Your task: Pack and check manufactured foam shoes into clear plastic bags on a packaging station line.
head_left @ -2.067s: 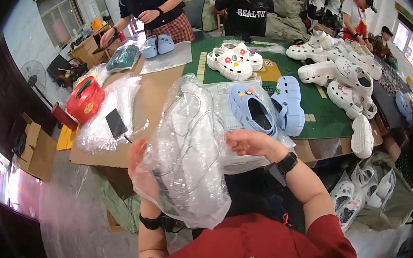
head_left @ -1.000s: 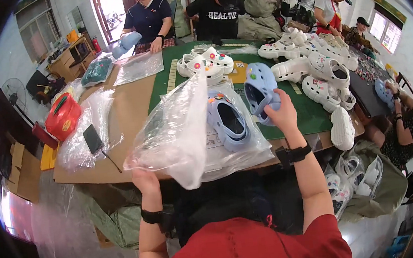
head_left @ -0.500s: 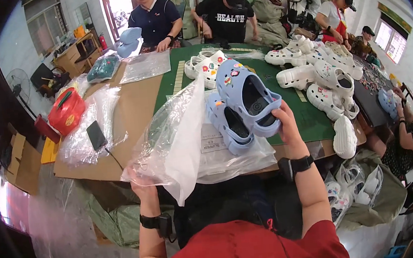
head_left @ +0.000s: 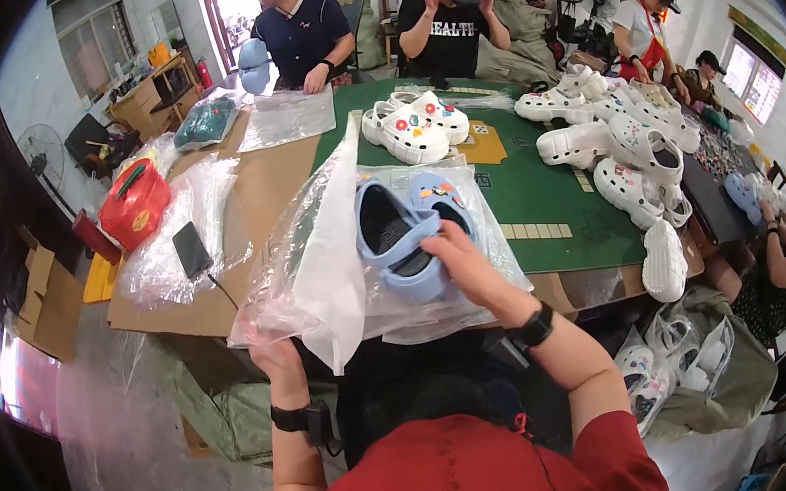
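My left hand [head_left: 277, 353] is closed on the lower edge of a clear plastic bag [head_left: 284, 273], its fingers partly hidden by the film. A white sheet [head_left: 335, 284] stands up along the bag. To the right, my right hand [head_left: 467, 265] grips the heel part of a light blue clog [head_left: 413, 283] with colourful charms. A matching blue clog [head_left: 445, 189] lies beside it, partly behind the first one's strap. Both are over a stack of flat clear bags [head_left: 502, 278] at the table's near edge.
White clogs with charms [head_left: 416, 139] stand beyond the blue pair, and several more white clogs [head_left: 624, 143] crowd the right side. At left are a phone [head_left: 191, 250], a red container [head_left: 132, 209] and loose plastic bags [head_left: 164, 277]. Co-workers are around the table.
My right hand has brought the blue clogs down and left onto the bags, and now holds them from above. My left hand still holds the bag, nearly in place.
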Motion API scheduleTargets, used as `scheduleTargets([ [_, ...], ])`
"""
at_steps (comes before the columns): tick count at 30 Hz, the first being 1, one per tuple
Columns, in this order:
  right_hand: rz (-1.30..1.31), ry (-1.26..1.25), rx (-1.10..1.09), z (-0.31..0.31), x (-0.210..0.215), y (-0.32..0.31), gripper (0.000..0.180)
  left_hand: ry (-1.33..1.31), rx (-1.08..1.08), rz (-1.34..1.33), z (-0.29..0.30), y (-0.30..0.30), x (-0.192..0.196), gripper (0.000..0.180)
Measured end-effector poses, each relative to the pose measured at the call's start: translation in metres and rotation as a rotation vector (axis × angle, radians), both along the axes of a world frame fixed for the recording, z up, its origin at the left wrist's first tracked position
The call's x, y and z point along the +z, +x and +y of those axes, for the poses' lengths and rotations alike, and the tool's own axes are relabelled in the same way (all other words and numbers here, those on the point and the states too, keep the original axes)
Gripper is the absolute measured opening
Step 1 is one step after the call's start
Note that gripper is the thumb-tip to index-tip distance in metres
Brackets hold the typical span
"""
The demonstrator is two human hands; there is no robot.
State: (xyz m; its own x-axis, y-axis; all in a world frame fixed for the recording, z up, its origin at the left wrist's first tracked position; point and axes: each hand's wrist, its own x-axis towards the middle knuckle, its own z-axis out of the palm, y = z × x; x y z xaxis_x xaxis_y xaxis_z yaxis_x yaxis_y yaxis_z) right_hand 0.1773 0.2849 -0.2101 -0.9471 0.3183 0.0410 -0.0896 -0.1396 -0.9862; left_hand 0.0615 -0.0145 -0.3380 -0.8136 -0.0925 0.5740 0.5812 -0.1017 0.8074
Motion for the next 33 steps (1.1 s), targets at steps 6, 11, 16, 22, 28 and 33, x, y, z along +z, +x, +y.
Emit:
scheduleTargets([
  [6,-0.02,1.2,-0.211,-0.035,-0.014,0.001,0.051,0.289,-0.172,-0.244,-0.002,0.004,-0.002,0.046],
  [11,0.098,1.266,-0.444,-0.004,-0.016,0.009,0.037,0.254,-0.167,-0.279,0.015,0.019,0.024,0.043],
  [16,0.04,1.275,-0.258,0.05,-0.019,0.016,0.036,1.027,-0.447,-0.893,0.002,-0.033,-0.011,0.043],
  [22,0.187,1.269,-0.09,0.047,0.011,0.038,0.038,1.042,-0.702,-0.686,0.035,-0.031,-0.004,0.038],
  [28,0.33,1.225,0.266,0.011,0.009,0.039,0.076,1.249,-0.945,-0.757,0.049,-0.021,0.008,0.037],
  [33,-0.05,1.373,0.294,0.006,0.0,0.038,0.089,1.172,-0.676,-0.903,0.058,-0.009,0.033,0.034],
])
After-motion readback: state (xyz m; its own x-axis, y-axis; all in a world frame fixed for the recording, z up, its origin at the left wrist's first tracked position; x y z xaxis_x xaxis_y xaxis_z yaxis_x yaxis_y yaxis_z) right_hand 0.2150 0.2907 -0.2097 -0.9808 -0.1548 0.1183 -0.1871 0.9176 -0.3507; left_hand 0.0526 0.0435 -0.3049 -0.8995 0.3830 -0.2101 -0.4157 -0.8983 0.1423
